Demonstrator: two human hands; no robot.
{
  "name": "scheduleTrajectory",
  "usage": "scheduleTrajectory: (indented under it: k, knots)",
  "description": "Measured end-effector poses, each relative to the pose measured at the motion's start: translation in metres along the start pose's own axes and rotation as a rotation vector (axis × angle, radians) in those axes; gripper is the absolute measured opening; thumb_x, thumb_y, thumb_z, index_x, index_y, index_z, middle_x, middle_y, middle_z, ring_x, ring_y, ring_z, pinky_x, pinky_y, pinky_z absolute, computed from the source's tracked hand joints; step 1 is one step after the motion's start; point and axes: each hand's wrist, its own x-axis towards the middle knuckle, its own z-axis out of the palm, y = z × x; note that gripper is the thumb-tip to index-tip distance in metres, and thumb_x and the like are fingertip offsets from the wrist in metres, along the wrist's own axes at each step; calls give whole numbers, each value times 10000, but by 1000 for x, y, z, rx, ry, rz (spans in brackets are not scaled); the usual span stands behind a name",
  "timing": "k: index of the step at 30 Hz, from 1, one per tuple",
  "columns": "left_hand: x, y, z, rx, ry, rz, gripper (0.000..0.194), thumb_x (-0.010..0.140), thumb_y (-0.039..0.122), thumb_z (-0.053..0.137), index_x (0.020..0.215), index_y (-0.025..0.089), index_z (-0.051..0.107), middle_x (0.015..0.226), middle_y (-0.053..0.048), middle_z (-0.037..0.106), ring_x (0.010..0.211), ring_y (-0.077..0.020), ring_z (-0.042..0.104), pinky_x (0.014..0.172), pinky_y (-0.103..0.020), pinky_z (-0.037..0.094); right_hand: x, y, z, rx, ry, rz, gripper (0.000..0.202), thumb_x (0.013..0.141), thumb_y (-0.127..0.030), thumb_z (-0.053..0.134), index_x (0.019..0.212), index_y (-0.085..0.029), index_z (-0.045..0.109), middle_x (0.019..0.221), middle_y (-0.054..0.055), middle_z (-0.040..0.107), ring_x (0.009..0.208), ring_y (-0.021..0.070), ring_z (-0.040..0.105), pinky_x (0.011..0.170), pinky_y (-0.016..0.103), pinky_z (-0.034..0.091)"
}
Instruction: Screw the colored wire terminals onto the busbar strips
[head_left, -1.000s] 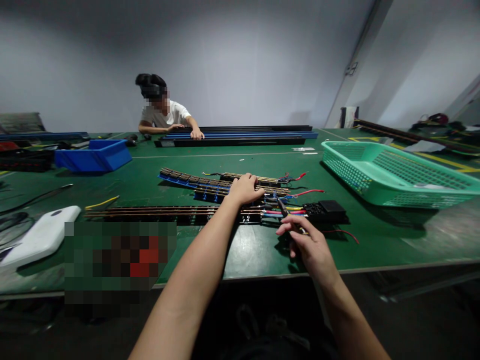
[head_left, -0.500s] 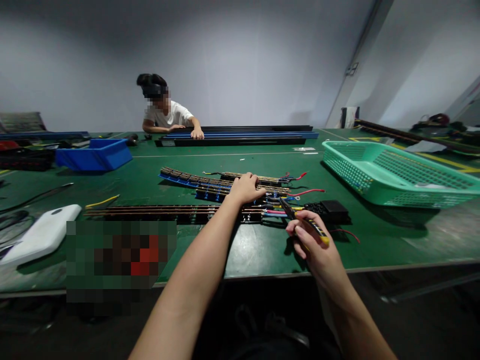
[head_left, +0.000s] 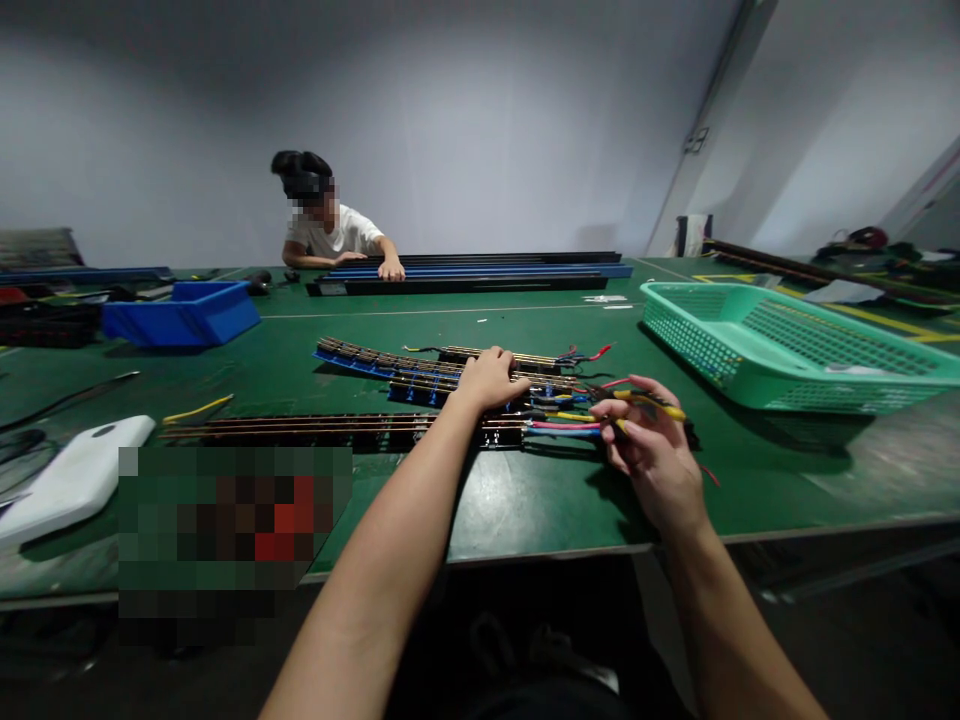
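The left hand (head_left: 491, 380) is lying palm down with its fingers loosely spread, pressing on a cluster of metal-topped strips (head_left: 356, 357) in the middle of the green table (head_left: 510, 500). The right hand (head_left: 661, 465) is curling partly closed around a pair of pliers (head_left: 679, 412); whether the tips are touching a wire is too small to tell. A longer strip (head_left: 337, 427) is lying just nearer the body, its coloured wires (head_left: 559, 428) running toward the right hand.

The strips are looking light and fairly stiff along their length, though probably bending if lifted by 1 end; 2 hands spaced along the body would be supporting them better. The thin rods are likely feeling slick. The wires are looking soft, their joints likely fragile, so pulling there would be risky.
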Motion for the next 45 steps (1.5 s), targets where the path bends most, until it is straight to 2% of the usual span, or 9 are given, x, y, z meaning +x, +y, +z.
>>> scheduleTrajectory:
  k: [5,9,12,16,19,22,28,34,45]
  knots:
    - [0,0,0,8,3,6,442,906,536,475,1159,208,629,1269,-110,608,1202,-298,566,1011,-441,457,0,2,-3,-28,19,-17,644,758,-229,647,1344,-334,403,1023,30,679,660,151,555,381,186,320]
    - [-1,1,-1,11,-4,8,456,907,536,472,1172,200,628,1275,-115,604,1201,-295,569,1009,-436,461,9,0,0,-143,7,101,722,715,-251,660,1362,-363,359,1063,10,671,614,122,546,380,167,301]
    - [-2,1,-1,12,2,10,451,904,534,474,1167,203,630,1268,-113,612,1196,-294,572,1008,-435,462,21,-2,3,-402,-68,99,591,745,-261,622,1304,-303,438,999,21,681,616,132,558,457,210,380]
    - [-1,0,0,3,4,0,456,896,539,483,1171,207,631,1276,-113,611,1196,-300,574,1013,-444,458,23,-1,10,-917,-282,-93,391,815,-216,530,1196,-253,610,785,14,677,660,187,592,667,320,462]
    - [-1,0,0,0,6,-2,463,897,542,481,1179,205,628,1282,-115,609,1204,-303,570,1017,-446,455,17,3,12,-1088,-391,-172,376,796,-178,507,1122,-254,678,851,41,715,763,230,647,759,363,472]
    - [-2,1,0,-2,6,-4,457,897,545,480,1168,210,630,1275,-112,612,1199,-303,573,1012,-443,457,16,6,8,-960,-316,-150,384,809,-174,480,1153,-248,630,876,35,704,785,212,653,762,347,484]
    - [-2,2,-2,2,1,-1,451,895,532,481,1159,200,633,1258,-119,616,1179,-306,581,997,-453,464,20,4,5,-548,-216,18,733,746,-158,517,1460,-282,404,1017,37,687,728,163,596,654,292,484]
    - [-3,2,-4,18,-8,0,432,909,528,474,1152,209,632,1264,-111,613,1198,-298,573,1008,-439,461,22,-4,19,-92,-24,266,748,644,-149,599,1363,-330,497,1144,28,679,562,76,470,457,189,373]
    - [-4,3,-5,13,-12,-3,422,906,519,482,1159,215,631,1274,-106,614,1196,-288,577,1004,-425,471,11,-12,13,284,271,231,913,584,-46,628,1384,-426,409,1144,27,722,719,108,624,598,206,535]
